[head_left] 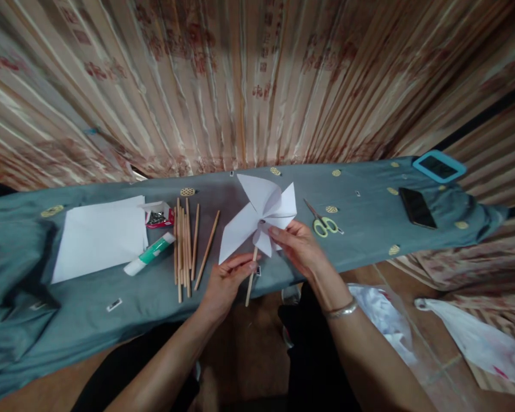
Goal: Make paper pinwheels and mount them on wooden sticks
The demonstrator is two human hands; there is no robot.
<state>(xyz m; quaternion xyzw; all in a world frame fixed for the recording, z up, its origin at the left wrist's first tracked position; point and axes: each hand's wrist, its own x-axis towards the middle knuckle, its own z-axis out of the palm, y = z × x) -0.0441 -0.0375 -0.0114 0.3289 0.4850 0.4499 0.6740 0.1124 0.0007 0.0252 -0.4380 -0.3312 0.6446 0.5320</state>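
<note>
A white paper pinwheel [245, 224] on a thin wooden stick [250, 281] is held up in front of me, over the table's near edge. My left hand [228, 280] grips the stick below the paper blades, thumb and fingers closed round it. With its thumb at the pinwheel's centre, my right hand [298, 246] pinches the paper from the right side; some of its fingers are hidden behind the blades. Scissors [321, 222] with light green handles lie just right of the pinwheel. Several loose wooden sticks [183, 246] lie to the left of it.
White paper sheets [98, 240], a glue stick [149, 254] and a small box of metal pins [158, 216] lie at the left. A dark phone [417, 207] and a blue-framed device [439, 166] are at the right. Plastic bags [384, 317] rest on the floor.
</note>
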